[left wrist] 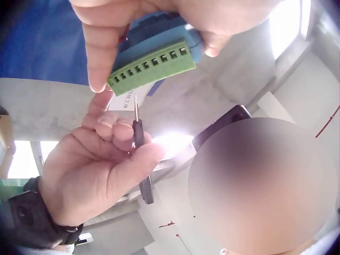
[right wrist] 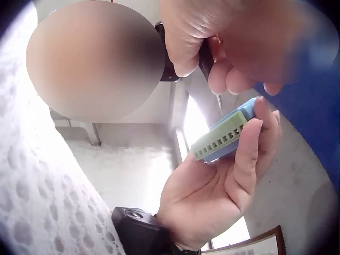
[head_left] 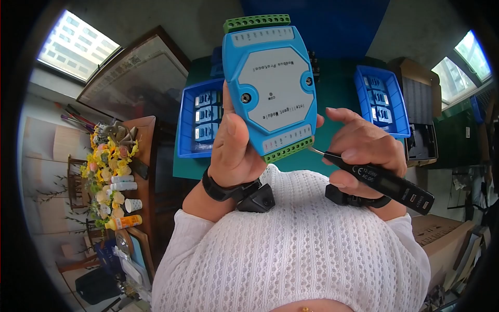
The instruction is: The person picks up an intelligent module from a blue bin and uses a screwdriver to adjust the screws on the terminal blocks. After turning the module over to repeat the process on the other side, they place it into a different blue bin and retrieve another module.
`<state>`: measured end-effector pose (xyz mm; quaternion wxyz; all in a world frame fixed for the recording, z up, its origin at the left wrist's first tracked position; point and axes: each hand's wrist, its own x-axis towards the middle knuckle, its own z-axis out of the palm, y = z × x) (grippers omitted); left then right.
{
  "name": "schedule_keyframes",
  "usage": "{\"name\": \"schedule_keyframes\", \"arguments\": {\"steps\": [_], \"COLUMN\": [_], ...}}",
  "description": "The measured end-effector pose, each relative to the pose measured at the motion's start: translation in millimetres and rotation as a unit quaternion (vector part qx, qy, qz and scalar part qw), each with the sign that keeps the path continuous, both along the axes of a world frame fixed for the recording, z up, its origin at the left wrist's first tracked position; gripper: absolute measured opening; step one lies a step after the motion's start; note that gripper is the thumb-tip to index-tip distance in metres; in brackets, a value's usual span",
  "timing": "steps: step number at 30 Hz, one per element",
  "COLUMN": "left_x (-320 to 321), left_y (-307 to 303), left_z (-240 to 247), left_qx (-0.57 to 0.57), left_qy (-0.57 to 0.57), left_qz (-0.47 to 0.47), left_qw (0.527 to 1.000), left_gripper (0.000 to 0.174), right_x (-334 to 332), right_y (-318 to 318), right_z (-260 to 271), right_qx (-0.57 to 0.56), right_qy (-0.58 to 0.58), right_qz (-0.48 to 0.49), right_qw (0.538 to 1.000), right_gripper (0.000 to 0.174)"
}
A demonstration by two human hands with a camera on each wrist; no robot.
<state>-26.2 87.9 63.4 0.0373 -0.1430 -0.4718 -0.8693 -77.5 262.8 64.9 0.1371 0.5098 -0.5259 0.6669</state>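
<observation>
While my left hand (head_left: 231,151) has its thumb and fingers clamped on the sides of the blue Modbus module (head_left: 273,86), my right hand (head_left: 366,145) has its thumb and fingers closed round the black voltage tester pen (head_left: 382,182). I have the module raised above the near part of the green table (head_left: 335,86), its printed face to the head camera. The tester's metal tip (head_left: 315,150) is just beside the near green terminal block (head_left: 289,150), at the end toward my right; I cannot tell whether they touch. The far green terminal block (head_left: 257,21) sits on the opposite end. Further out, one blue tray (head_left: 183,122) of smaller modules (head_left: 206,113) lies along the table's left edge, and another blue tray (head_left: 401,112) of them lies at its right edge, beside an open cardboard box (head_left: 420,78).
</observation>
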Motion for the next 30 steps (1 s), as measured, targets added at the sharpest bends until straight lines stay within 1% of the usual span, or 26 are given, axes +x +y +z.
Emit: {"name": "schedule_keyframes", "arguments": {"steps": [3, 6, 9, 11, 13, 18, 22, 30], "left_x": [1, 1, 0, -1, -2, -2, -3, -2], "left_y": [0, 0, 2, 1, -2, -2, -3, -3], "left_z": [2, 4, 4, 4, 3, 2, 0, 0], "left_qx": [-0.003, -0.008, -0.005, 0.021, 0.069, 0.076, 0.063, 0.084], "left_qy": [0.004, 0.003, 0.01, 0.015, 0.016, 0.012, 0.026, -0.009], "left_qz": [-0.007, -0.005, 0.007, -0.007, -0.044, -0.047, -0.052, -0.05], "left_qw": [1.0, 1.0, 1.0, 1.0, 0.997, 0.996, 0.996, 0.995], "left_gripper": [0.089, 0.088, 0.088, 0.081, 0.071, 0.068, 0.067, 0.067], "right_x": [1, 4, 5, 6, 5, 8, 8, 6], "right_y": [-1, -3, 0, 2, 3, -2, -1, 4], "right_z": [1, 1, 9, 16, 19, 13, 18, 26], "right_qx": [0.027, 0.029, 0.088, 0.134, 0.146, 0.088, 0.111, 0.182], "right_qy": [0.015, -0.015, -0.001, 0.016, 0.018, -0.012, 0.007, 0.035], "right_qz": [-0.015, -0.031, -0.052, -0.068, -0.069, -0.054, -0.053, -0.025], "right_qw": [0.999, 0.999, 0.995, 0.988, 0.987, 0.995, 0.992, 0.982], "right_gripper": [0.032, 0.031, 0.03, 0.03, 0.029, 0.024, 0.021, 0.018]}}
